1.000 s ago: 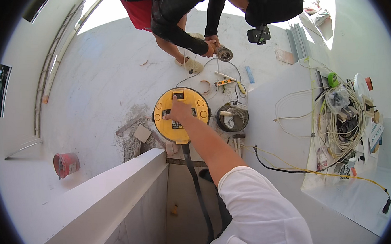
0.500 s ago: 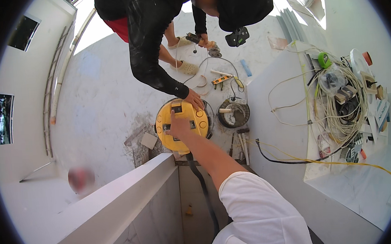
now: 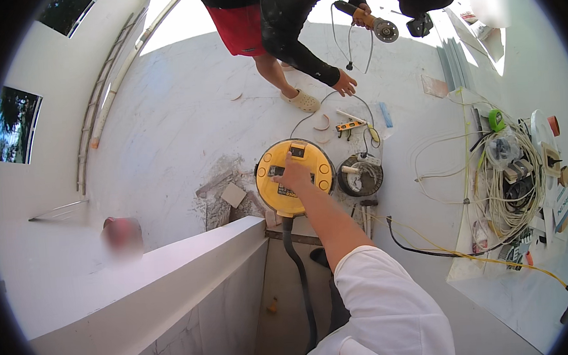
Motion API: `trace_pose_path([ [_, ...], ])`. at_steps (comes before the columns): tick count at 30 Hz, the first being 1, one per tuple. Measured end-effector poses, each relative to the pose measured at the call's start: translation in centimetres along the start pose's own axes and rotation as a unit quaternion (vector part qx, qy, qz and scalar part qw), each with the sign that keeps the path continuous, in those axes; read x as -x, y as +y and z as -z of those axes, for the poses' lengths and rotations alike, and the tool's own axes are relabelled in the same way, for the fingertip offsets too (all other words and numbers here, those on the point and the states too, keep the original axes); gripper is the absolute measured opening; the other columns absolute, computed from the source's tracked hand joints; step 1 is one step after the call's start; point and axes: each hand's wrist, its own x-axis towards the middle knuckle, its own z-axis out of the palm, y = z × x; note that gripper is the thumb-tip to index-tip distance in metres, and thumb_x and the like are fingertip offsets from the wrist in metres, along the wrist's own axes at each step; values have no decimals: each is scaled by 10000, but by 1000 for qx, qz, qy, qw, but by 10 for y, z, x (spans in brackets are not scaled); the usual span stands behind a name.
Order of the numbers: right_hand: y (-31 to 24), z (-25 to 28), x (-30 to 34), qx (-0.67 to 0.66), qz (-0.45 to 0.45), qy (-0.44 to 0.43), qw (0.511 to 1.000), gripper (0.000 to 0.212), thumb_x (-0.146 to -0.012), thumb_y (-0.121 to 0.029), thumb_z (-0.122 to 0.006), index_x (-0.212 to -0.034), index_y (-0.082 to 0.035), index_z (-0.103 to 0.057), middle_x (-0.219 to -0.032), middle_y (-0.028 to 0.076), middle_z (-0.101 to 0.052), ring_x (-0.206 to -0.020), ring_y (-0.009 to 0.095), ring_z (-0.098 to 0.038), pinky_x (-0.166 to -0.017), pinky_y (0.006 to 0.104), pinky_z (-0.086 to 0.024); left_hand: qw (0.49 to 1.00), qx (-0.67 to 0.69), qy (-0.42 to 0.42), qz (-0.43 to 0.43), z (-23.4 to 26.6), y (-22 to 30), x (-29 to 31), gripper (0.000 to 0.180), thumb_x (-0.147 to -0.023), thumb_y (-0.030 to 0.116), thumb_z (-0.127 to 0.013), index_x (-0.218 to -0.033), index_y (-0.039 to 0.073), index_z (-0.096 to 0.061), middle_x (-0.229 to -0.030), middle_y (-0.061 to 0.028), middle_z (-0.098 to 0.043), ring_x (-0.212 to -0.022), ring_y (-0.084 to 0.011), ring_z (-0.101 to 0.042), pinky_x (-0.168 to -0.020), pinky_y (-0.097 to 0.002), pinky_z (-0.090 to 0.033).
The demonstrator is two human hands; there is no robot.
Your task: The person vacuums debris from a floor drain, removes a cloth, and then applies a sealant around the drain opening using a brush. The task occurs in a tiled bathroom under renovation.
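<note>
My right hand [image 3: 293, 176] lies on top of a round yellow vacuum cleaner [image 3: 315, 159], fingers spread by its black control panel and holding nothing. My white-sleeved arm reaches down to it from the lower edge. My left hand is out of sight. A black hose [image 3: 297, 268] runs from the vacuum toward me. Beyond it stands another person in a black top and red shorts, holding an angle grinder [image 3: 379, 26] up in one hand. That person's other hand [image 3: 344, 83] hangs above the floor.
A black bucket [image 3: 360, 175] stands just right of the vacuum. A white board [image 3: 498, 281] at right bears coiled cables [image 3: 512, 183] and small parts. A white ledge [image 3: 141, 284] is at lower left, a tile piece [image 3: 234, 195] and rubble beside the vacuum, a ladder [image 3: 98, 111] at left.
The other person's hand has lifted off the vacuum, and they have raised the angle grinder. My right hand stays on the vacuum's top.
</note>
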Motion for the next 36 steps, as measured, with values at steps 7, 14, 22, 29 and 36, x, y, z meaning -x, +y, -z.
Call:
trace_pose_path([
  [7,10,-2,-14,52,41,57,996,1137,-735,-454,-828,-1559,25,-209,-1113,180,-712,-1026,313,-700,-886,411,-558,977,175,121,22,112,-76,58,313,-1014,298,-541,-1251,95,-513,-1241,-112,-558,-1266,-315,-485,-1077,-752,-241],
  [14,19,-6,-23,93,65,104,988,1058,-725,-380,-840,-1525,25,-277,-1214,231,-670,-1139,350,-654,-939,427,-536,930,312,186,49,138,-129,89,328,-1047,329,-484,-1290,112,-523,-1258,-100,-581,-1284,-297,-503,-1056,-691,-324],
  [22,11,8,-34,98,40,19,994,1051,-669,-306,-879,-1471,56,-304,-1312,291,-596,-1235,394,-589,-1029,421,-494,834,468,259,138,176,-205,108,382,-1051,383,-446,-1317,115,-504,-1329,-95,-583,-1307,-312,-483,-1074,-629,-362],
  [29,-26,-12,53,309,96,158,933,906,-829,-350,-742,-1546,-76,-262,-1403,229,-497,-1280,413,-497,-1020,519,-448,822,486,252,157,152,-262,115,349,-1064,405,-451,-1257,118,-503,-1201,-109,-605,-1180,-314,-573,-1043,-665,-375],
  [36,12,-177,274,308,572,-250,718,553,-798,-296,-765,-1252,-20,-611,-1032,222,-680,-942,389,-667,-793,463,-535,817,540,167,114,134,-296,138,315,-1030,389,-568,-1123,89,-548,-1021,-87,-609,-1058,-276,-581,-999,-607,-426],
])
